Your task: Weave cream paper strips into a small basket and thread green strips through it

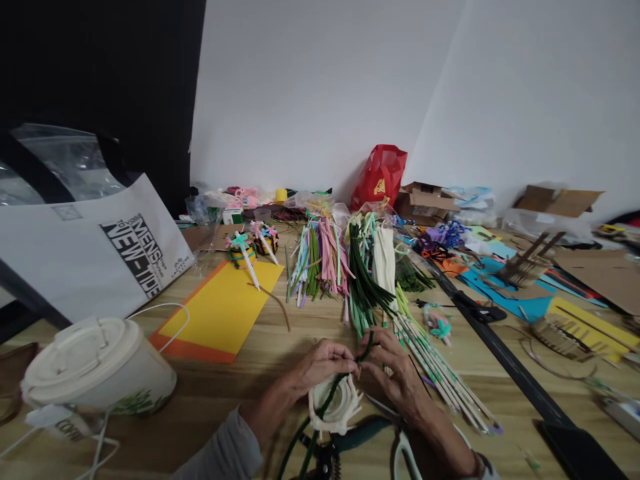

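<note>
My left hand (325,361) pinches a dark green pipe cleaner (327,395) above a small round cream-coloured piece with short prongs (330,417), which looks like a little basket being formed. On the other side, my right hand (393,367) has thumb and fingers closed on the upper end of the same green strand, close to the left fingertips. Long tails of the strand hang down past the cream piece toward me. Below the hands lie pliers with teal handles (363,435) and scissors with pale handles (406,457).
Bundles of coloured pipe cleaners (333,257) lie ahead, with patterned sticks (445,380) to the right. Yellow card (225,307) and a lidded white bucket (100,373) are left. A black strip (500,347) crosses the right side; a red bag (380,175) stands behind.
</note>
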`<state>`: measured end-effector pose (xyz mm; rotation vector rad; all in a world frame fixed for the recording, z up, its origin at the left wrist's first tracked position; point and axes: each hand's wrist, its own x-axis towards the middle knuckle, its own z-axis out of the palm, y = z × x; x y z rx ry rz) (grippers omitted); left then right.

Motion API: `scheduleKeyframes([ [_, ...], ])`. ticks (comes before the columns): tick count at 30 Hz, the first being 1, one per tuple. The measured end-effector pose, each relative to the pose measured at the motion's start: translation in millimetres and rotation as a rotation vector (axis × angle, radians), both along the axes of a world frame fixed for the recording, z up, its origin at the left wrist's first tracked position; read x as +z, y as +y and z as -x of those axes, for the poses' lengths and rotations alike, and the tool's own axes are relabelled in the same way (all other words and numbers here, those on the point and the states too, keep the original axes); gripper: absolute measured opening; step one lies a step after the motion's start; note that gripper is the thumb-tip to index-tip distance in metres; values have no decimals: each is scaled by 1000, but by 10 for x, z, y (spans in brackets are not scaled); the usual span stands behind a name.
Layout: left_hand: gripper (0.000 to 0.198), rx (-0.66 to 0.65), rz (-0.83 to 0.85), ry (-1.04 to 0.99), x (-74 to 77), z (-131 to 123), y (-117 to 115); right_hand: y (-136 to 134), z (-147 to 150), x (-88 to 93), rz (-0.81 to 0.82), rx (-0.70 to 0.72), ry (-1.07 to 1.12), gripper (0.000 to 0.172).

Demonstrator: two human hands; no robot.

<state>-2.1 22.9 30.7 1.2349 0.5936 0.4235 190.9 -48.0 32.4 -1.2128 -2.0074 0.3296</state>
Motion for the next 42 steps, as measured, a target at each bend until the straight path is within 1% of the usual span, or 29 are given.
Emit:
scheduleKeyframes([
  [3,25,25,-162,63,13,-23,-11,-4,-5,-14,12,-13,-36,20],
  [5,21,51,-313,134,25,-39,-30,-14,-1,-30,19,-31,-46,23],
  [8,18,75,-565,282,60,-51,-88,-39,15,-53,59,-74,-15,23],
  [10,20,72,-742,396,92,-46,-151,-56,30,-56,134,-123,27,22],
  [13,26,31,-984,556,131,-24,-260,-68,55,-33,317,-168,107,22],
  [15,25,23,-1064,596,146,-10,-313,-64,70,-9,427,-168,191,23],
  [16,24,24,-1070,603,153,-7,-326,-58,77,2,469,-163,245,24],
  [17,23,27,-1052,597,160,-7,-328,-52,82,12,503,-160,305,26],
  [19,20,39,-952,553,175,-19,-300,-36,85,28,551,-158,437,29],
  [21,18,55,-817,455,181,-39,-239,-23,77,45,583,-149,556,33],
  [23,20,65,-687,328,169,-59,-168,-16,53,61,601,-102,634,38],
  [26,26,36,-405,149,122,-63,-91,-13,0,68,630,-20,721,49],
  [27,28,12,-292,93,104,-57,-80,-12,-18,63,639,-4,747,50],
  [28,30,-13,-177,44,87,-49,-75,-11,-32,55,647,3,769,47],
  [30,37,-51,30,-16,59,-30,-80,-7,-50,31,676,14,786,35],
  [32,41,-84,173,-44,36,-17,-92,-3,-53,7,711,53,790,36],
  [35,41,-153,249,-60,11,-7,-99,-7,-53,-10,723,161,792,34],
  [37,41,-194,252,-57,-2,-1,-96,-19,-61,-4,734,223,779,32],
  [42,43,-268,214,-26,11,26,-104,-49,-66,54,845,333,774,31],
])
